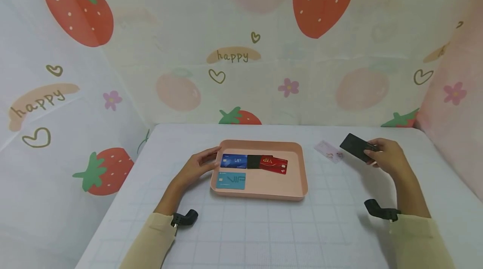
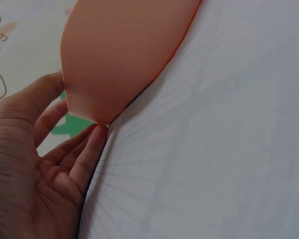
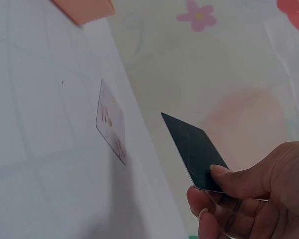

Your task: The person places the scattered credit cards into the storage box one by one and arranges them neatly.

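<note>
A black card (image 1: 355,147) is pinched in my right hand (image 1: 388,156), thumb on its face and fingers behind, raised over the table's right side. In the right wrist view it tilts upward from the fingertips. My left hand (image 1: 195,168) rests against the left end of a shallow pink tray (image 1: 281,189), fingers and thumb touching its wall near the far corner. Inside the tray lie a blue VIP card (image 1: 234,161), a partly covered dark card (image 1: 253,162), overlapping red cards (image 1: 274,164) and a light blue VIP card (image 1: 231,180).
A pale pink patterned card (image 1: 329,151) lies flat on the white table (image 1: 271,235) between the tray and my right hand. Behind the table hangs a strawberry-print cloth (image 1: 234,92), with further cloth at both sides.
</note>
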`<state>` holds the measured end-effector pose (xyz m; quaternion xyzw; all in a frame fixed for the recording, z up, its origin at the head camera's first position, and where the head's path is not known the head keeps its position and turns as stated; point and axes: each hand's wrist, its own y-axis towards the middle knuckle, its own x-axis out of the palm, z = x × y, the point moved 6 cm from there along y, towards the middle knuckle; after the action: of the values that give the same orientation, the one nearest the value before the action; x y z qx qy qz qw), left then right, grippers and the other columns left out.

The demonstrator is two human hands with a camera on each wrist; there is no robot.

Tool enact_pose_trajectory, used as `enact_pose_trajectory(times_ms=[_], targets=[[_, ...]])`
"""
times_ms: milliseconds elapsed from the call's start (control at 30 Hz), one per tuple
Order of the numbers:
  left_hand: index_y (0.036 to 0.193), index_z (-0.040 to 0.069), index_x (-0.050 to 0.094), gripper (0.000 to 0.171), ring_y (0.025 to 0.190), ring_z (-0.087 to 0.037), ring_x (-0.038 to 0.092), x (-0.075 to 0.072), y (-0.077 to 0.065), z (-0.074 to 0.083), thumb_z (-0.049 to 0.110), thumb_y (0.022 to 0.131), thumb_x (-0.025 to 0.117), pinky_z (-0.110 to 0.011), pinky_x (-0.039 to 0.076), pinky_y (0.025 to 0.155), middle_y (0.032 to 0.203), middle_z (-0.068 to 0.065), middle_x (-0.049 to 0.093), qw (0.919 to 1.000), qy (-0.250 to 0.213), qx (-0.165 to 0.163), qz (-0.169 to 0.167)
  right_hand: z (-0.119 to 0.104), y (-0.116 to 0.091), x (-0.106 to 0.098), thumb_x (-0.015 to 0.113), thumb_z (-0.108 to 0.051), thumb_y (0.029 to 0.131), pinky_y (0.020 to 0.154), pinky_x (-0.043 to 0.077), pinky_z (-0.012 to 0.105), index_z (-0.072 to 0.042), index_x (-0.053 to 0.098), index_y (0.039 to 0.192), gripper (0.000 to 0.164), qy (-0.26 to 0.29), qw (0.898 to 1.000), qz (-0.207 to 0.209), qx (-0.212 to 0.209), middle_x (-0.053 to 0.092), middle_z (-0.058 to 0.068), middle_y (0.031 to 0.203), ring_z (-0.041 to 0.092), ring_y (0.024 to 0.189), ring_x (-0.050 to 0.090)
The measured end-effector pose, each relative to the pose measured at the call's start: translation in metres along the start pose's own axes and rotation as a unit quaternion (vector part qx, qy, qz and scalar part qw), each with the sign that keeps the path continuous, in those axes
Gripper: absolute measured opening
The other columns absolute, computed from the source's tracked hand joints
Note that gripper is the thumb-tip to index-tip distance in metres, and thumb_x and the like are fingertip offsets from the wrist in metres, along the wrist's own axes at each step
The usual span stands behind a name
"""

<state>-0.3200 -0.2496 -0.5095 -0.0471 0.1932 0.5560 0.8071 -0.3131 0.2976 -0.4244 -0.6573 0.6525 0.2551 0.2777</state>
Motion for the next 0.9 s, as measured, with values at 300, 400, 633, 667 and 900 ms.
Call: enact_pose_trajectory(times_ms=[300, 400, 633, 667, 900], targets=[[0.152, 0.009, 0.048, 0.059, 0.139, -0.033, 0.048, 0.000, 0.000, 0.000, 0.016, 0.097, 0.070, -0.046, 0.039, 0.114, 0.154, -0.013, 0.048, 1.0000, -0.003, 0.001, 0.000, -0.016, 0.000, 0.007, 0.060, -0.002, 0.099, 0.058, 0.057, 0.026, 0.021, 0.050, 0.128, 0.039, -0.003, 1.000, -0.005, -0.020, 0.059, 0.043, 0.115, 0.024, 0.068, 0.072], [0.152, 0.008, 0.047, 0.059, 0.139, -0.034, 0.048, 0.001, 0.000, -0.001, 0.014, 0.098, 0.069, -0.048, 0.040, 0.114, 0.153, -0.015, 0.048, 0.9999, -0.011, 0.004, -0.001, -0.020, 0.000, 0.010, 0.060, -0.002, 0.099, 0.058, 0.057, 0.026, 0.021, 0.050, 0.128, 0.038, 0.005, 0.999, -0.013, -0.033, 0.061, 0.043, 0.112, 0.023, 0.067, 0.071], [0.151, 0.004, 0.047, 0.058, 0.138, -0.038, 0.048, 0.001, -0.001, 0.000, 0.010, 0.098, 0.068, -0.051, 0.038, 0.114, 0.152, -0.019, 0.049, 0.9996, -0.025, 0.010, -0.006, -0.031, -0.001, 0.018, 0.061, -0.002, 0.099, 0.059, 0.058, 0.027, 0.020, 0.051, 0.128, 0.038, 0.034, 0.997, -0.040, -0.058, 0.062, 0.043, 0.113, 0.019, 0.067, 0.070], [0.151, 0.004, 0.047, 0.058, 0.138, -0.037, 0.048, 0.001, -0.001, 0.000, 0.010, 0.098, 0.068, -0.050, 0.038, 0.114, 0.152, -0.018, 0.049, 0.9996, -0.024, 0.009, -0.006, -0.033, -0.001, 0.020, 0.061, -0.002, 0.098, 0.059, 0.058, 0.027, 0.020, 0.051, 0.128, 0.038, 0.035, 0.997, -0.041, -0.060, 0.062, 0.042, 0.113, 0.018, 0.067, 0.070], [0.152, 0.008, 0.047, 0.059, 0.138, -0.035, 0.049, 0.000, -0.001, 0.001, 0.015, 0.098, 0.069, -0.041, 0.042, 0.112, 0.152, -0.015, 0.049, 0.9999, -0.010, 0.004, -0.005, -0.049, -0.003, 0.028, 0.063, -0.001, 0.098, 0.059, 0.058, 0.027, 0.019, 0.053, 0.128, 0.038, 0.053, 0.995, -0.050, -0.074, 0.063, 0.040, 0.112, 0.023, 0.067, 0.070]])
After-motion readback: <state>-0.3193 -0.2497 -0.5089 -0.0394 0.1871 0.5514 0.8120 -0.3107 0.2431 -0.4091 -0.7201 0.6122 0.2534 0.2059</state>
